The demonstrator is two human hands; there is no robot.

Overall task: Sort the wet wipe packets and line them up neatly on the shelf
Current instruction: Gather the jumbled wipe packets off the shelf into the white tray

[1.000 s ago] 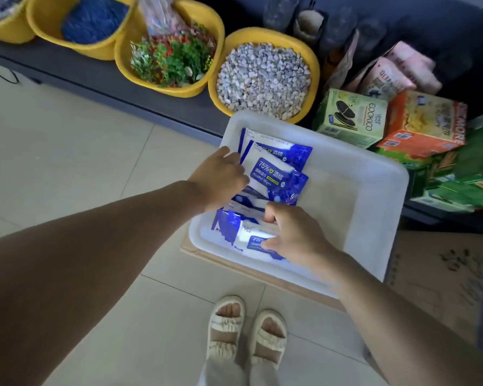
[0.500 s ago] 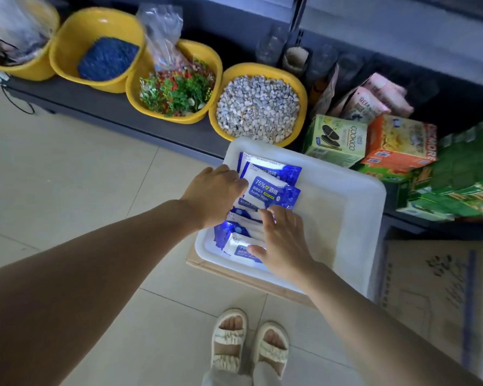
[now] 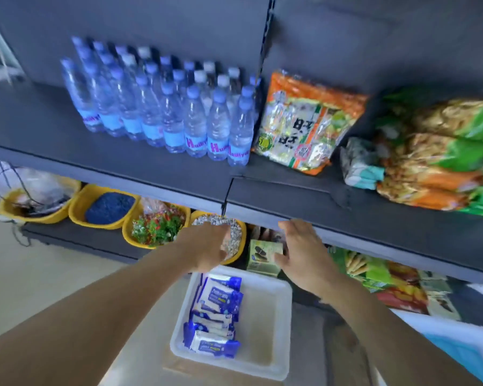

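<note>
Both the left hand (image 3: 207, 246) and right hand (image 3: 304, 254), seemingly empty with loose fingers, hover above the packets (image 3: 216, 316).

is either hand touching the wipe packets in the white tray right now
Apart. The head view shows the left hand and right hand raised near the shelf edge, with the wipe packets lying untouched in the white tray below.

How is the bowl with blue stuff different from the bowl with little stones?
The blue-filled bowl shows fully, while a hand partly hides the stone-filled bowl. One holds dark blue bits, the other pale grey-white pebbles. The blue one sits further left. Both are yellow and share the bottom shelf.
</note>
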